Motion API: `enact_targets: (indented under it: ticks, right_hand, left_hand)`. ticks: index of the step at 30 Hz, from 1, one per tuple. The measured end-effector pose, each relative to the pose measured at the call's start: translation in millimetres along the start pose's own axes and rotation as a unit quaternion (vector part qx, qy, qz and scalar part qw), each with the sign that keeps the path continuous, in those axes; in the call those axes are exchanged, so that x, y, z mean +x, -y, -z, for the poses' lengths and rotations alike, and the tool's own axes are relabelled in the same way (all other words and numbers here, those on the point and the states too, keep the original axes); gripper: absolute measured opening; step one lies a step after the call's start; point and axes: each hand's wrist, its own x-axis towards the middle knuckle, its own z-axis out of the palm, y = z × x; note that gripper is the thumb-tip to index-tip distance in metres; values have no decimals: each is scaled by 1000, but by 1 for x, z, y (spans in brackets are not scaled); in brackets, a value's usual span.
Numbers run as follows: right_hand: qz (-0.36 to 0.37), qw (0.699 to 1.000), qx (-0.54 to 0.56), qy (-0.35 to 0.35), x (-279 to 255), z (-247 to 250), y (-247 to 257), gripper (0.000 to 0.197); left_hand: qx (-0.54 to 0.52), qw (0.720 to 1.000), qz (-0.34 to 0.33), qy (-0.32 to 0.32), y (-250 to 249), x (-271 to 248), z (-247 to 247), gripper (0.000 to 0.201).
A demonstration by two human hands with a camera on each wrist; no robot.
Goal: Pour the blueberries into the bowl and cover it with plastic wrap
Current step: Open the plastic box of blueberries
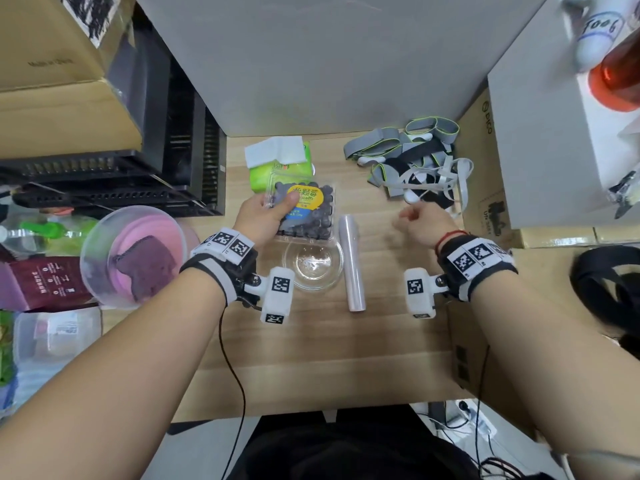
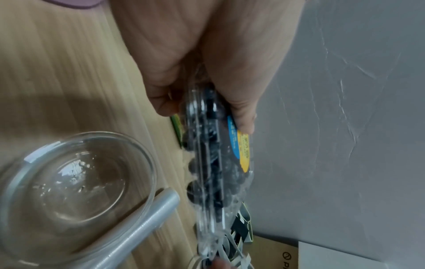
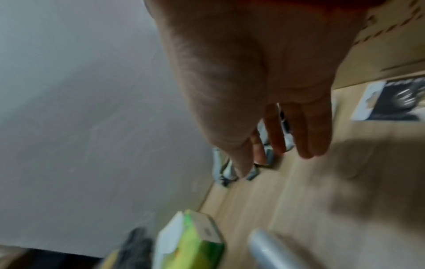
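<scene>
Over table [image 1: 311,358], left hand [image 1: 258,216] grips blueberry clamshell [image 1: 308,213].

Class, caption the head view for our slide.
Left hand grips closed blueberry box beyond empty glass bowl.

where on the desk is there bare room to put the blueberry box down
Bare wood lies along the near edge of the desk, below the glass bowl and the wrap roll, and right of the roll under the right hand. The far side is crowded: tissue pack and strap pile. The left hand grips the blueberry box.
</scene>
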Motion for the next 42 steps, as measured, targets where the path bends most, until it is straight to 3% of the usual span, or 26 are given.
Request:
enact_targets:
  ticks: [4,7,9,11,16,22,29,35,38,42]
  right_hand:
    - [101,978,167,77,-33,-3,61,39]
    - [142,976,148,72,-44,-14,93,52]
    - [159,982,92,43,-44,-21,101,61]
    - [152,987,47,27,-46,-26,106,75]
    - [125,990,58,20,-51,-39,120,106]
    - [120,991,59,4,-38,-51,125,122]
    - [114,993,-18,-17,-52,-48,136,99]
    - [126,991,-42,-9,-66,-32,140,112]
    - [132,989,-62,-18,-68,-26,140,100]
    - [135,987,-70,-59,-67,-17,136,112]
  left_hand:
    - [-52,998,-8,-15,-8,-8,-10,49]
    - [-96,995,8,-5,-8,-7,-14,80]
    - [-133,991,9,7,-17,-15,-15,70]
    - [-189,981,17,32,-37,-31,-18,64]
    - [-210,969,53,119,-48,-45,-24,83]
    - [-233,964,72,106,-50,-50,-25,73]
    - [-281,952,68,105,-41,-43,-30,73]
    - [-336,937,27,90,-39,-45,-43,64]
    - [-361,926,47,97,-42,-43,-43,66]
    - [-366,921,78,108,-46,-42,-33,81]
